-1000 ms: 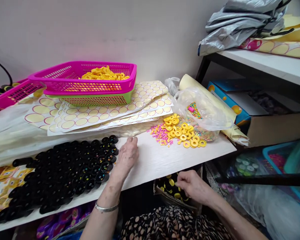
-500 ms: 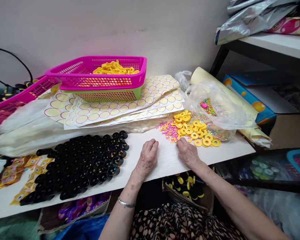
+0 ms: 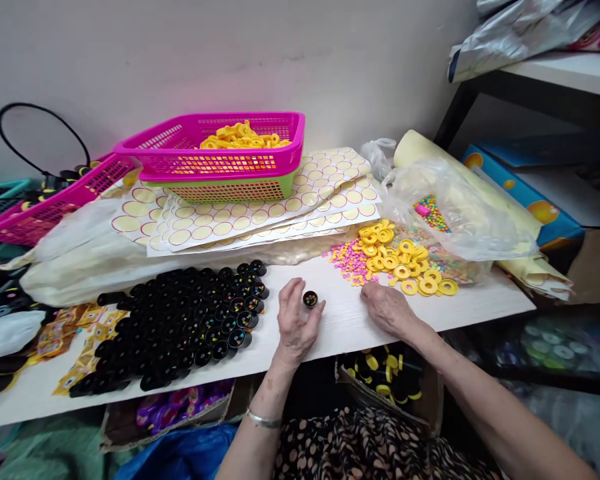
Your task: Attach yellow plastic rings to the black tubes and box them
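Observation:
My left hand (image 3: 297,320) is curved around a small black cup (image 3: 310,299), which sits upright between the thumb and fingers. A few coloured bits show inside it. On the right, my right hand (image 3: 387,307) is closed, knuckles up, at the near edge of the pink and yellow candies (image 3: 347,262); whatever its fingers hold is hidden. Yellow rings (image 3: 401,260) lie in a heap just beyond that hand. To the left of my left hand stand rows of black cups (image 3: 190,320), several with coloured bits inside.
Pink basket (image 3: 210,163) with yellow parts rests on sheets of round stickers (image 3: 230,227). A clear bag (image 3: 460,213) lies behind the rings, beside a yellow roll (image 3: 425,157). Below the white table (image 3: 340,327) are boxes with yellow-black pieces (image 3: 387,373) and purple pieces (image 3: 180,403).
My left hand has turned and loosened from a fist, so the black cup now shows. My right hand stays closed by the candies. The whole view has shifted slightly.

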Available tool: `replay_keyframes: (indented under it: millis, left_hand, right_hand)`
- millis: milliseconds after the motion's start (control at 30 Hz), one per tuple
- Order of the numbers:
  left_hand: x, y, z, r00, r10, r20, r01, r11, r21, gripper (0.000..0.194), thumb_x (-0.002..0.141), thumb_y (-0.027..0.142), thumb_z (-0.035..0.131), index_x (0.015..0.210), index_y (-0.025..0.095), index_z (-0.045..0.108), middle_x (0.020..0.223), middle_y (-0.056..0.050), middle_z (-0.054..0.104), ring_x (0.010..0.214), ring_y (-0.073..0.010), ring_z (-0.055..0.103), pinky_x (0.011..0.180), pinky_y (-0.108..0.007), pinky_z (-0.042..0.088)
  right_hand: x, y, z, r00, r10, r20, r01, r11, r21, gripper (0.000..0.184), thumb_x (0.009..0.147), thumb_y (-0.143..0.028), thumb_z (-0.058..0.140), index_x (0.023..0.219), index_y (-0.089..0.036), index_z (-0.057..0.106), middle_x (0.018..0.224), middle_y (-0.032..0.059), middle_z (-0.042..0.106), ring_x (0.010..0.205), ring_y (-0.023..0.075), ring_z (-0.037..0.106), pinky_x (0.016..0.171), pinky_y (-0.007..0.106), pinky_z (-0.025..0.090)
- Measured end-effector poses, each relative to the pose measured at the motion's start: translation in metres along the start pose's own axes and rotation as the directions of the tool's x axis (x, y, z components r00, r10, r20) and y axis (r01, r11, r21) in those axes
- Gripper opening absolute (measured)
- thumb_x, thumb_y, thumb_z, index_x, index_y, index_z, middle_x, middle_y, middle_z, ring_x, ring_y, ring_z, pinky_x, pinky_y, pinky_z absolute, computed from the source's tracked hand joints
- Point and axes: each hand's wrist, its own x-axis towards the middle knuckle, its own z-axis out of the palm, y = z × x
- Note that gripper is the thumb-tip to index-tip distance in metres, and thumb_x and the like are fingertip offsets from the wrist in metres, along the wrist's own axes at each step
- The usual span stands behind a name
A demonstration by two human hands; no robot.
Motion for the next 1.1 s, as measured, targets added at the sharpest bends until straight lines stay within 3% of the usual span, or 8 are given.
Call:
replay_keyframes:
  millis: [133, 267, 400, 533, 667, 767, 900, 1100]
  left_hand:
    - [-0.008, 0.001, -0.001, 0.946, -0.322, -0.042, 0.307, 0.929, -0.208, 0.045, 0.07, 0.019, 0.064, 0.112, 0.02, 0.05, 0.109, -0.008, 0.05, 0.099, -0.019, 0.052, 0.08, -0.033, 0.049]
    - [-0.013, -0.003, 0.008, 0.858, -0.509, 0.072, 0.513, 0.855, -0.072, 0.042, 0.062, 0.019, 0.069, 0.102, 0.019, 0.055, 0.1, -0.005, 0.055, 0.086, -0.0159, 0.055, 0.073, -0.03, 0.048]
    - [-0.011, -0.002, 0.017, 0.875, -0.469, 0.123, 0.467, 0.883, 0.046, 0.027, 0.063, 0.02, 0.069, 0.089, 0.02, 0.06, 0.085, -0.002, 0.06, 0.085, -0.0178, 0.054, 0.076, -0.033, 0.046]
    - [-0.009, 0.003, 0.018, 0.886, -0.419, 0.198, 0.408, 0.908, 0.094, 0.027, 0.063, 0.021, 0.071, 0.088, 0.021, 0.061, 0.086, -0.001, 0.063, 0.084, -0.0179, 0.054, 0.077, -0.034, 0.043]
    - [-0.006, 0.004, 0.016, 0.89, -0.356, 0.283, 0.342, 0.934, 0.101, 0.028, 0.061, 0.025, 0.073, 0.087, 0.022, 0.063, 0.088, 0.0, 0.065, 0.087, -0.0181, 0.055, 0.079, -0.034, 0.041]
    - [-0.005, 0.005, 0.016, 0.889, -0.329, 0.318, 0.313, 0.944, 0.103, 0.03, 0.061, 0.029, 0.074, 0.088, 0.023, 0.064, 0.089, 0.0, 0.066, 0.089, -0.0185, 0.055, 0.08, -0.034, 0.04]
    - [-0.005, 0.008, 0.017, 0.887, -0.328, 0.326, 0.309, 0.945, 0.108, 0.028, 0.062, 0.032, 0.073, 0.087, 0.023, 0.065, 0.085, 0.0, 0.067, 0.087, -0.0183, 0.055, 0.079, -0.033, 0.039]
    - [-0.004, 0.015, 0.012, 0.881, -0.336, 0.334, 0.309, 0.942, 0.131, 0.018, 0.067, 0.034, 0.068, 0.082, 0.024, 0.066, 0.076, 0.002, 0.066, 0.083, -0.0172, 0.054, 0.077, -0.033, 0.037]
  right_hand:
    - [0.0, 0.004, -0.004, 0.998, -0.045, 0.037, 0.042, 0.996, 0.08, 0.018, 0.086, -0.022, 0.038, 0.08, -0.018, 0.055, 0.078, 0.0038, 0.061, 0.072, 0.0158, 0.055, 0.058, 0.025, 0.026]
    - [0.0, 0.004, 0.005, 0.998, 0.011, -0.063, -0.004, 0.994, 0.11, 0.013, 0.083, -0.021, 0.044, 0.078, -0.019, 0.056, 0.082, 0.0028, 0.062, 0.076, 0.0165, 0.055, 0.06, 0.025, 0.028]
    - [0.002, 0.009, 0.016, 0.99, -0.011, -0.144, 0.029, 0.992, 0.124, 0.016, 0.084, -0.02, 0.043, 0.076, -0.018, 0.057, 0.08, 0.0035, 0.059, 0.074, 0.016, 0.054, 0.062, 0.025, 0.032]
    - [-0.003, 0.016, 0.022, 0.967, -0.119, -0.223, 0.166, 0.966, 0.201, 0.02, 0.086, -0.019, 0.039, 0.078, -0.018, 0.057, 0.078, 0.0036, 0.054, 0.074, 0.0152, 0.052, 0.065, 0.024, 0.036]
    - [-0.011, 0.014, 0.023, 0.956, -0.126, -0.264, 0.19, 0.954, 0.233, 0.016, 0.084, -0.017, 0.042, 0.077, -0.019, 0.057, 0.08, 0.0033, 0.053, 0.076, 0.015, 0.052, 0.068, 0.024, 0.039]
    - [-0.011, 0.005, 0.022, 0.931, -0.119, -0.345, 0.219, 0.937, 0.27, 0.017, 0.084, -0.015, 0.04, 0.077, -0.018, 0.056, 0.078, 0.0038, 0.052, 0.077, 0.0155, 0.052, 0.07, 0.025, 0.04]
    - [-0.003, -0.017, 0.016, 0.877, -0.159, -0.454, 0.372, 0.823, 0.43, 0.014, 0.085, -0.019, 0.043, 0.08, -0.02, 0.055, 0.077, 0.0031, 0.053, 0.075, 0.0149, 0.053, 0.069, 0.025, 0.042]
    - [0.011, -0.045, 0.007, 0.863, -0.332, -0.38, 0.471, 0.802, 0.368, 0.018, 0.084, -0.017, 0.044, 0.078, -0.019, 0.061, 0.075, 0.0027, 0.053, 0.072, 0.0144, 0.051, 0.066, 0.025, 0.041]
